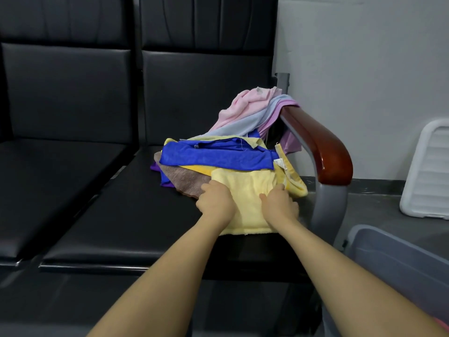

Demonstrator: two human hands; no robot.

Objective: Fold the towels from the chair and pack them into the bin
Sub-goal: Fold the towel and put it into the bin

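The pale yellow towel [245, 190] is pressed flat on the chair seat [121, 215] between the left hand [216, 199] and right hand [279, 203], fingers relaxed; its long axis runs away from the person.

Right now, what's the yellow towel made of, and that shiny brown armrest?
The yellow towel looks like soft terry cloth: fuzzy, matte, and it wrinkles under both hands. The armrest looks like varnished wood, reddish brown with a bright glossy shine, though it could be coated plastic.
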